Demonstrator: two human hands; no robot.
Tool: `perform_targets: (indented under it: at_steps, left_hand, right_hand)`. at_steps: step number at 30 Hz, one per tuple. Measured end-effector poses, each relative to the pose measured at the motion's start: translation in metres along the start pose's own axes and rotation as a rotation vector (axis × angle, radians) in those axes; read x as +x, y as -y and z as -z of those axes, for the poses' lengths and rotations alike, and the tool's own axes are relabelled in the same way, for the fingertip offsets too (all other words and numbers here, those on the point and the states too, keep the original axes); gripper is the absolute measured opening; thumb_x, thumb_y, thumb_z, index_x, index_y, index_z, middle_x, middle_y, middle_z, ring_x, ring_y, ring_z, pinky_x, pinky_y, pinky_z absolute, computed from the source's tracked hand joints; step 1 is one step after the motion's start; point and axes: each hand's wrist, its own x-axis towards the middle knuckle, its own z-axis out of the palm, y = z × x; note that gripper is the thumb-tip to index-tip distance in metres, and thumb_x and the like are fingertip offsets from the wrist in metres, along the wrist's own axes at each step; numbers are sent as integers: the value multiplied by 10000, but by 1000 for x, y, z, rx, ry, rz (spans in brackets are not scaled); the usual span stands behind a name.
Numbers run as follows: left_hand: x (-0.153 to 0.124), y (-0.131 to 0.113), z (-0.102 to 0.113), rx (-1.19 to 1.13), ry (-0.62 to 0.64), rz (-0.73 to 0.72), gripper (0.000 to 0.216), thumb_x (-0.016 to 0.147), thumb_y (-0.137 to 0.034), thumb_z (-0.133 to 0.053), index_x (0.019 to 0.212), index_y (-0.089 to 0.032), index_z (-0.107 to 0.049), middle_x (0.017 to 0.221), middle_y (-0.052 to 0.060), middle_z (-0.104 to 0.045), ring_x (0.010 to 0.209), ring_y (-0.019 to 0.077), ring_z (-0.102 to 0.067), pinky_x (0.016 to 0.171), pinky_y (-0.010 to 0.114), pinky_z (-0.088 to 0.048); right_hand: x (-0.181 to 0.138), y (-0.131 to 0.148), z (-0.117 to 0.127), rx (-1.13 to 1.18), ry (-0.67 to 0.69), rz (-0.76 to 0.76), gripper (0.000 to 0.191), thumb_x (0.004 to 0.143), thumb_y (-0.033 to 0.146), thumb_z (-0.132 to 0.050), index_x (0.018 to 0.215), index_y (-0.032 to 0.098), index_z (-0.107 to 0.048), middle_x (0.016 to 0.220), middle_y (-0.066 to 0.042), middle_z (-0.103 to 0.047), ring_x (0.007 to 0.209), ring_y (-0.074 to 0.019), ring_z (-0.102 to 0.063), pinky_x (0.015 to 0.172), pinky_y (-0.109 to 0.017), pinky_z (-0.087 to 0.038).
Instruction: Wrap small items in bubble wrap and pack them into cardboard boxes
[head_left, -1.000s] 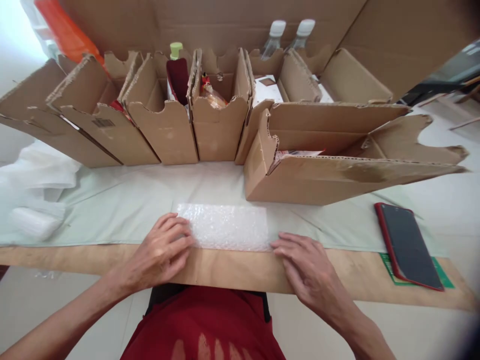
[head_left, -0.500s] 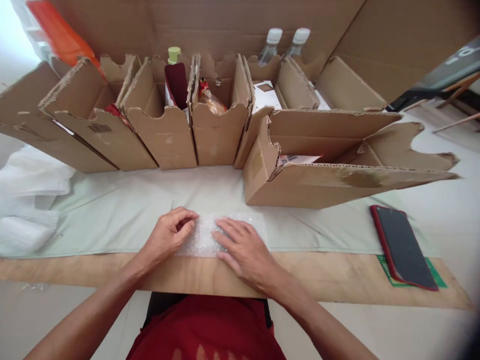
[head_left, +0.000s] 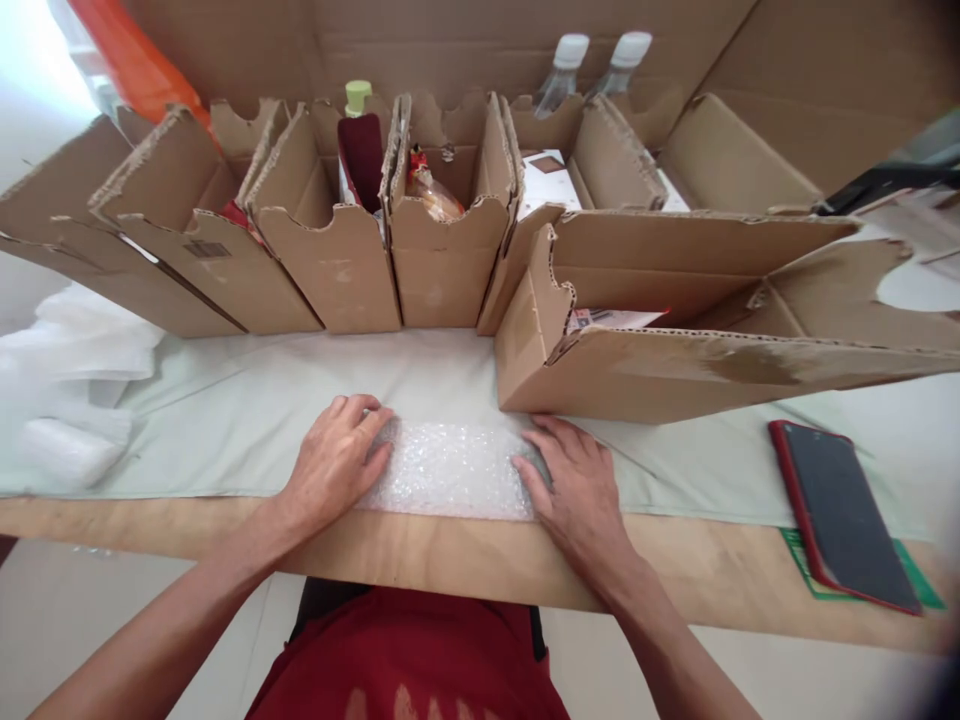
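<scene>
A small sheet of bubble wrap (head_left: 450, 468) lies flat on the pale green cloth (head_left: 247, 420) near the table's front edge. My left hand (head_left: 335, 462) rests palm down on the sheet's left end, fingers stretched over it. At the right end my right hand (head_left: 576, 485) lies flat too, fingers spread and pressing the wrap down. Neither hand grips anything.
A row of open cardboard boxes (head_left: 442, 230) stands behind, some with packets and a bottle (head_left: 355, 100) inside; a wider box (head_left: 675, 330) sits right. A red-cased phone (head_left: 840, 520) lies on a green mat at right. White foam wrap (head_left: 67, 400) is piled at left.
My right hand slid from the sheet's right end to its middle, then back to the right end. The left hand stayed on the left end and flattened its fingers.
</scene>
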Motion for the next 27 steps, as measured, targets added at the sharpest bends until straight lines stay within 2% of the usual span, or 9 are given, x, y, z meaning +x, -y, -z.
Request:
perform_targets:
  at_steps: [3,7,12,14,19,21,24,25,27]
  left_hand:
    - [-2,1,-2,28,-6,-13,92,895,-138,-575,922,-184,-650,1082,130,-689,935,282,-629,778,420,-577]
    - [-7,-2,-5,-16,-90,1,134,904,-92,-559,838,-207,-579,1154,122,-678,1026,279,-634,830,421,-560]
    - [-13,-4,-4,-10,-154,-83,176,941,-69,-547,817,-195,-551,1127,125,-706,1002,264,-665,845,419,-545]
    - [-14,-5,-3,-8,-208,-158,174,937,-54,-564,829,-190,-558,1122,125,-716,1060,281,-668,896,445,-537]
    - [-21,-4,-1,-129,-216,-305,197,916,-10,-585,914,-208,-580,960,46,-756,1115,263,-673,1007,477,-499]
    - [-24,-1,-2,-164,-172,-239,190,927,-49,-588,1030,-208,-595,970,52,-751,1120,260,-670,1005,467,-510]
    - [-25,6,-5,-112,-80,-57,369,928,-200,-618,1290,-164,-557,1212,156,-695,1243,333,-605,1026,526,-515]
    - [-24,7,-6,-88,-44,-18,411,917,-239,-623,1313,-150,-557,1287,185,-658,1296,367,-565,1045,558,-502]
    - [-23,8,-8,-62,5,17,311,891,-253,-615,1180,-139,-635,1371,217,-604,1381,419,-481,1077,602,-470]
  right_hand:
    - [-4,3,-1,122,-80,30,80,984,231,-549,932,225,-609,1189,-101,-726,1026,-273,-665,873,-424,-458]
    - [-13,2,6,224,-215,19,104,941,127,-598,959,227,-577,1185,-107,-722,1025,-246,-694,912,-404,-462]
    - [-11,4,5,223,-166,80,107,957,133,-586,911,230,-588,1118,-72,-746,940,-222,-702,884,-386,-461]
    - [-9,3,4,205,-157,106,73,980,166,-576,1015,220,-610,1117,-78,-748,963,-229,-699,890,-385,-458]
    - [-5,-1,-1,-5,-79,71,349,1022,287,-507,1337,145,-555,1255,-152,-700,1092,-308,-654,864,-410,-464]
    - [-4,-2,-3,-63,-42,72,348,1020,295,-495,1317,132,-572,1274,-167,-689,1115,-331,-641,865,-429,-463]
    - [-3,0,-5,-27,-43,70,175,1002,271,-515,1082,174,-637,1255,-143,-701,1109,-328,-646,869,-439,-460]
    - [-3,1,-5,12,-54,71,125,996,257,-522,999,190,-627,1238,-128,-711,1100,-320,-653,868,-437,-460]
    - [-4,5,-2,125,-78,82,94,986,223,-533,909,211,-585,1166,-94,-737,1054,-287,-675,868,-423,-467]
